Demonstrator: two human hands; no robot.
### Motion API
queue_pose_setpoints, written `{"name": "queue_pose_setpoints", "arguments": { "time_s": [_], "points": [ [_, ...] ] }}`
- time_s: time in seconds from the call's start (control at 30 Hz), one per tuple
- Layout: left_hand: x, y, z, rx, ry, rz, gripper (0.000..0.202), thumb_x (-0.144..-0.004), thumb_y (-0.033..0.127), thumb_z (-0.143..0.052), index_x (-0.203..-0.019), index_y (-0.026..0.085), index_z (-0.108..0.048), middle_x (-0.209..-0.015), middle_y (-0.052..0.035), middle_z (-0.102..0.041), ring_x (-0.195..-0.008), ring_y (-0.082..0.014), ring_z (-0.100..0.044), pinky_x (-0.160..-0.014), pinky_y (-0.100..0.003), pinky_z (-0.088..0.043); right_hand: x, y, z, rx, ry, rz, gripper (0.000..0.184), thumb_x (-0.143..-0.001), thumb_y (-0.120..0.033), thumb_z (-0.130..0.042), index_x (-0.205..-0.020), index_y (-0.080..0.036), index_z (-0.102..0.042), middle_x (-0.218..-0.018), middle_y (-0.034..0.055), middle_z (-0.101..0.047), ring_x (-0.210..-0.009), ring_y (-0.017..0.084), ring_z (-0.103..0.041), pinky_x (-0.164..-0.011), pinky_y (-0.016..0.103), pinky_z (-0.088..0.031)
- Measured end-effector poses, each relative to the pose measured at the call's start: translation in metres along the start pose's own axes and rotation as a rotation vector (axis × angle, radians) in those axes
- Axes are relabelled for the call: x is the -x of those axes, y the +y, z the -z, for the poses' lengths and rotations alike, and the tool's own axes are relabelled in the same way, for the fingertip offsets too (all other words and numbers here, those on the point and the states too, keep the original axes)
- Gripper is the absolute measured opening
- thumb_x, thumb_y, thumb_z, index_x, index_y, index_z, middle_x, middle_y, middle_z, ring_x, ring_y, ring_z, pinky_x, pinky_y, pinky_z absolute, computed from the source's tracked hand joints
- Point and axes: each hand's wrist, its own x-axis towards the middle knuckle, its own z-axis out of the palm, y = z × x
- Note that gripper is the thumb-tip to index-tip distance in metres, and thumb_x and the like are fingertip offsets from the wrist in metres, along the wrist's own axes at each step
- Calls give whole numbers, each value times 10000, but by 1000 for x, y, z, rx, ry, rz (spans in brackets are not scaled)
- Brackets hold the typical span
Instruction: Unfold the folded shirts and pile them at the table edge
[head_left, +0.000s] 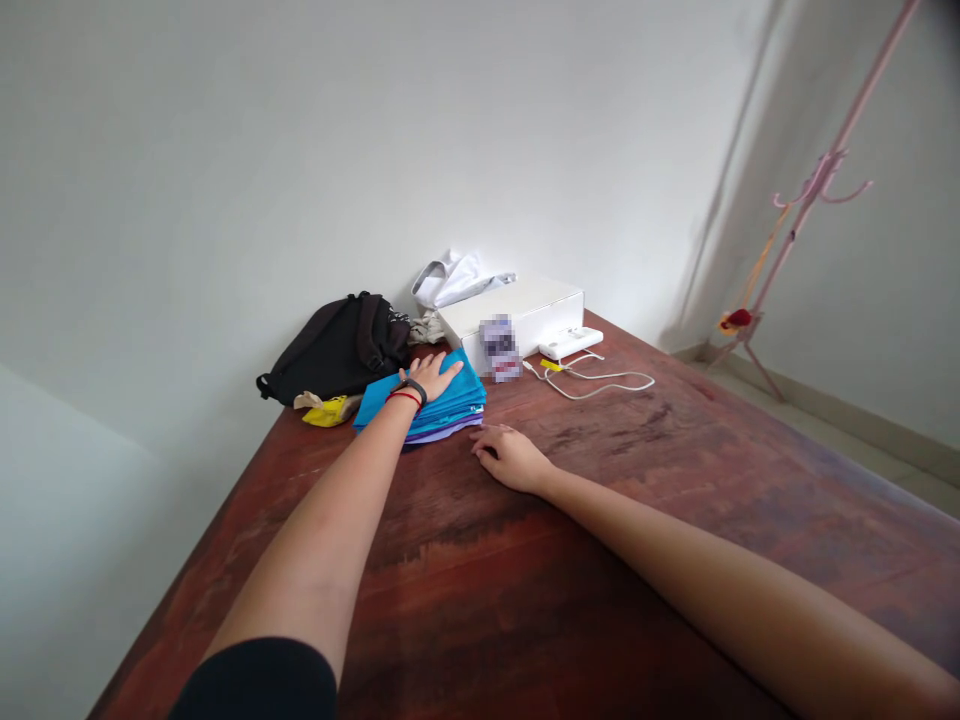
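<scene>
Blue-and-purple stack point(459, 398) observed at centre of frame, on the wooden table point(465, 600). Left hand point(433, 376) lies spread across its top, grasping nothing (a dark band point(415, 387) circles the wrist). Right hand point(513, 458), just below right of the stack, has fingers bent; whether it grips anything cannot be told.

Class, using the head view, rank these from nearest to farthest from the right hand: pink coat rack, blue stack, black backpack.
1. Blue stack: just beyond the right hand, to its left.
2. Black backpack: farther left, past the stack.
3. Pink coat rack: far right, beyond the table.
</scene>
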Motion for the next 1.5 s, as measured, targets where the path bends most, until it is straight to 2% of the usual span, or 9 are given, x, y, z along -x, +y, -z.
{"name": "queue_pose_setpoints", "arguments": {
  "time_s": [0.1,0.23,0.4,0.6,0.97,1.2,1.5],
  "points": [
    [0,-3,-7,-6,-29,-6,908,-821,858,-128,-1588,378,-205,-1663,-14,-205,-1513,-385,-177,-1162,-682,-168,-1,2,-1,-1,17,8,245,-855,-118,-547,-922,-207,-766,-1192,71,-739,-1185,240,-650,-1058,363,-446],
    [0,-3,-8,-1,-60,-3,891,-818,869,-154,-1590,426,-132,-1677,-2,-132,-1523,-399,-113,-1155,-698,-139,-1,2,-1,-1,16,3,252,-864,-127,-550,-929,-227,-772,-1207,53,-733,-1183,240,-648,-1073,368,-434],
    [2,-1,-6,19,-79,19,921,-813,892,-208,-1594,409,-136,-1685,-8,-7,-1513,-457,4,-1140,-700,-143,0,1,1,-16,2,5,249,-867,-135,-555,-930,-228,-777,-1185,55,-742,-1170,239,-651,-1069,367,-437],
    [9,0,-7,49,-48,27,885,-828,886,-214,-1586,437,-127,-1669,16,152,-1497,-478,112,-1083,-774,-120,1,1,2,25,6,45,243,-869,-134,-549,-920,-203,-776,-1189,72,-740,-1138,244,-664,-1038,355,-457],
    [9,-1,-9,87,-49,40,920,-809,905,-199,-1590,422,-140,-1689,2,-31,-1508,-467,0,-1123,-721,-137,1,3,0,14,-11,45,236,-873,-135,-561,-928,-217,-775,-1208,67,-730,-1160,243,-653,-1072,362,-428],
    [12,0,-11,70,-11,87,829,-829,846,-196,-1572,488,-122,-1685,54,-58,-1534,-385,-21,-1130,-694,-215,1,5,-1,13,-15,31,242,-865,-131,-566,-948,-226,-772,-1180,52,-740,-1172,241,-647,-1073,359,-429],
    [11,-2,-15,38,12,79,841,-823,851,-151,-1577,481,-101,-1682,70,-62,-1533,-379,-48,-1149,-685,-202,1,3,1,22,-23,32,242,-865,-132,-558,-947,-210,-773,-1218,73,-727,-1172,243,-654,-1061,359,-439]
  ]
}}
